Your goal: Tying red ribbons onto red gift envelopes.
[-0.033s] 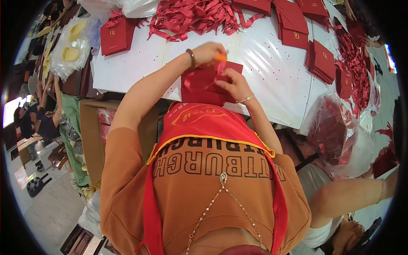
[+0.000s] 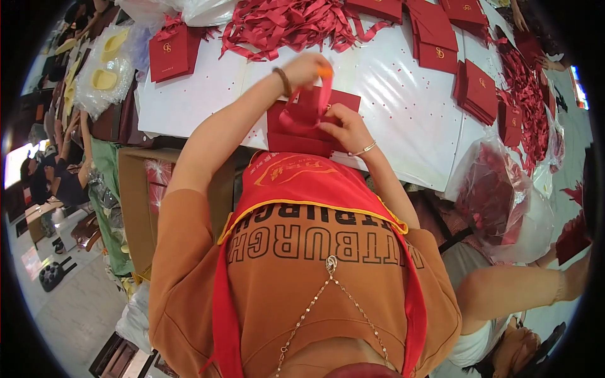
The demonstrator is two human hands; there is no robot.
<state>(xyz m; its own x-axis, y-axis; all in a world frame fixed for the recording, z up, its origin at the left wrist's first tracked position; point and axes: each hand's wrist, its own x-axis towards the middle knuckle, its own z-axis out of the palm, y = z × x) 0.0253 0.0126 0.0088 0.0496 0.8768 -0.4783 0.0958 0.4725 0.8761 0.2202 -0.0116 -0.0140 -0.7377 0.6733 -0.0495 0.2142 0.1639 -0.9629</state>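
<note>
In front of me, at the table's near edge, lies a dark red paper bag [image 2: 283,140], flat or nearly so. My left hand [image 2: 304,70] is raised over its far side, fingers closed on a red ribbon [image 2: 325,97]. An orange band or cover [image 2: 325,71] shows at its fingertips. From there the ribbon hangs in a loop to the bag. My right hand [image 2: 348,128] pinches at the ribbon's lower part, over the bag's right side. The exact grip of the right fingertips is partly hidden.
A heap of red ribbons [image 2: 283,28] lies at the far side of the white table [image 2: 189,113]. Stacks of red bags stand at left [image 2: 170,55] and right [image 2: 477,91]. A plastic bag [image 2: 498,195] hangs by the right edge; an open cardboard box [image 2: 135,201] sits at left.
My left hand has risen slightly away from the bag, and more of the ribbon shows stretched below it. My right hand stays nearly in place. At the far right, red items by another person have shifted.
</note>
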